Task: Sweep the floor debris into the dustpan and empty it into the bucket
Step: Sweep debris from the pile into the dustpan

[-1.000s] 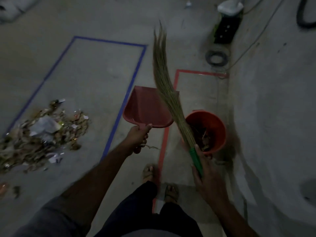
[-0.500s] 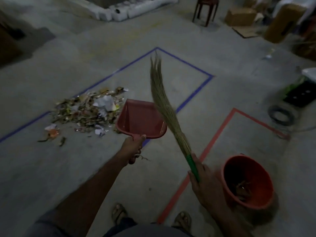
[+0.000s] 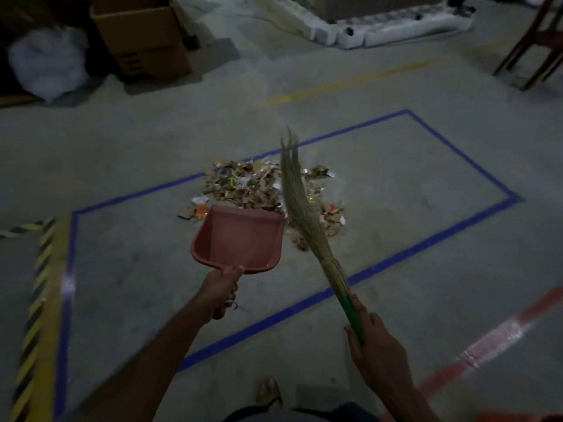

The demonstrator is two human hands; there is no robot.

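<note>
Since the camera looks down from the head, the closest thing at the bottom edge is a sandaled foot (image 3: 268,391) on the concrete floor (image 3: 128,269), with a strip of red tape (image 3: 487,339) running off to the near right. Both forearms reach out from there. The right hand (image 3: 376,351) is wrapped around the green handle of a broom (image 3: 304,214), fingers curled round it, and the straw bristles angle up and to the left so the tip sticks out past the far side of the mess. The left hand (image 3: 221,287) grips the handle of a red dustpan (image 3: 239,237), held with its open mouth pointing away from the person. I can't tell whether the pan is touching the floor.

Just beyond the dustpan's front lip sits the debris pile (image 3: 262,190), a mix of dry leaves and paper scraps, lying inside a rectangle of blue tape (image 3: 405,254). The broom crosses over the right part of the pile. The bucket isn't in the shot.

On the near left runs a yellow-and-black striped line (image 3: 36,300). Further out there's a faint yellow line (image 3: 350,83) on the floor. Along the far edge: a white bag (image 3: 48,62) at far left, a cardboard box (image 3: 143,38) next to it, white foam blocks (image 3: 396,28) in the middle, and chair legs (image 3: 536,47) at far right.
</note>
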